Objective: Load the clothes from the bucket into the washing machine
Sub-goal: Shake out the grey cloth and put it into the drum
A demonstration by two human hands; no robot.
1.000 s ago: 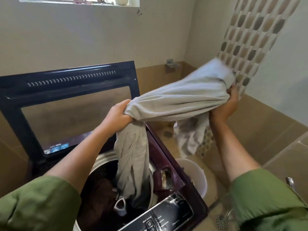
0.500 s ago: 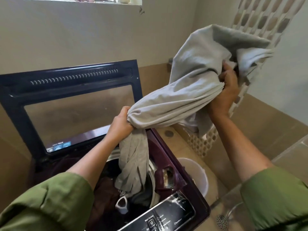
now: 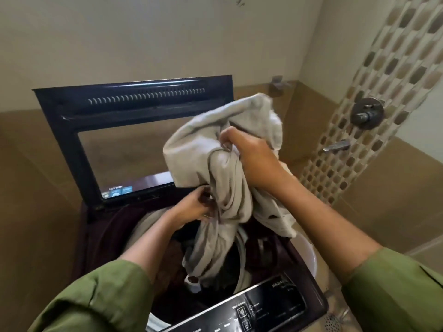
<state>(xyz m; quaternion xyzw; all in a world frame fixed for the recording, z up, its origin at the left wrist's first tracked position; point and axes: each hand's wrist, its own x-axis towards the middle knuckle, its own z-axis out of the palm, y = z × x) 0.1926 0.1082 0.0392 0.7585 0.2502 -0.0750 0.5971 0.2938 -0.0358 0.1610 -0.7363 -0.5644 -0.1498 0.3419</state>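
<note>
A large pale grey cloth [image 3: 223, 178] hangs bunched over the open drum of the dark maroon top-load washing machine [image 3: 309, 279]. My right hand [image 3: 249, 154] grips the cloth's upper bundle above the drum. Lower down, my left hand [image 3: 194, 207] holds the cloth at the drum's back edge. The cloth's lower end trails down into the drum, where dark clothes [image 3: 172, 262] lie. The white bucket [image 3: 309, 257] shows only as a rim to the right of the machine, mostly hidden by my right arm.
The machine's glass lid [image 3: 134, 130] stands upright behind the drum. Its control panel [image 3: 254, 307] runs along the front edge. A shower mixer valve [image 3: 366, 113] and spout [image 3: 335, 146] sit on the mosaic wall to the right. A floor drain [image 3: 332, 322] lies at bottom right.
My right hand swung the cloth's upper bundle down and left, from high on the right to over the drum. My left hand dropped lower towards the drum opening.
</note>
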